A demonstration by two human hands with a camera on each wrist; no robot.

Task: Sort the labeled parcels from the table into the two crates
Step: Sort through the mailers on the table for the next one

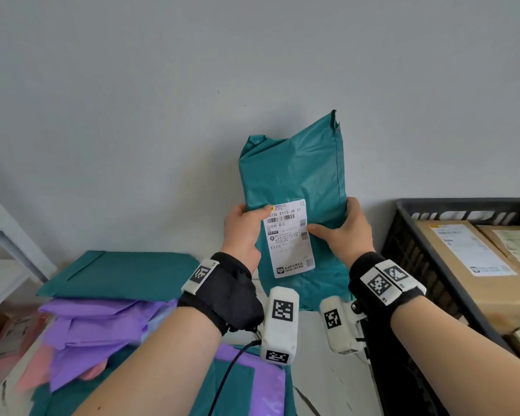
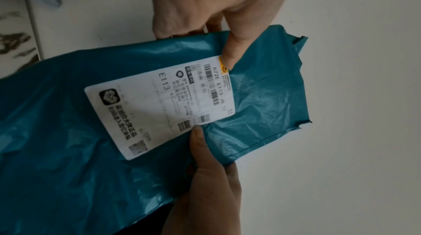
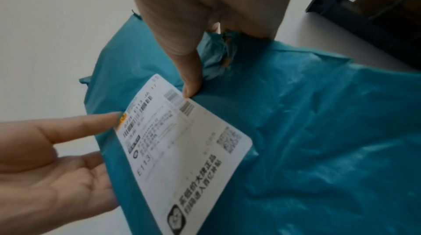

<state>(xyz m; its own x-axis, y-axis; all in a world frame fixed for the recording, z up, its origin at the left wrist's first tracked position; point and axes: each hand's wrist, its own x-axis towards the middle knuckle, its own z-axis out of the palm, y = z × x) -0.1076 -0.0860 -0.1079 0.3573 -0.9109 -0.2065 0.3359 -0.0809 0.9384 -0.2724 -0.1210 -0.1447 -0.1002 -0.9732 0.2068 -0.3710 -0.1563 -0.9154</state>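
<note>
Grey wall: plain painted wall [image 1: 192, 100] behind the teal parcel, bare above it and to both sides.
Table: white marbled tabletop [image 1: 336, 382] below the teal parcel, with a bare strip running between the pile and the crate.
Crate: black slatted plastic crate [image 1: 409, 235] just right of the teal parcel, its near rim close to the right wrist; brown cardboard boxes [image 1: 469, 259] with white labels lie inside.
Pile: flat teal, purple and pink poly mailers [image 1: 102, 310] stacked left of and below the teal parcel, reaching under the left forearm.
Parcel: teal plastic mailer bag [image 1: 297, 175] held upright in the air over the table, its top corner standing against the wall, both side edges free above the hands.
Label: white shipping label [image 1: 290, 238] on the parcel's lower front, printed E113.
Left hand: left hand [image 1: 242, 232] grips the parcel's left edge, thumb on the label's top corner.
Right hand: right hand [image 1: 345, 232] grips the right edge, thumb at the label's right edge.
</note>
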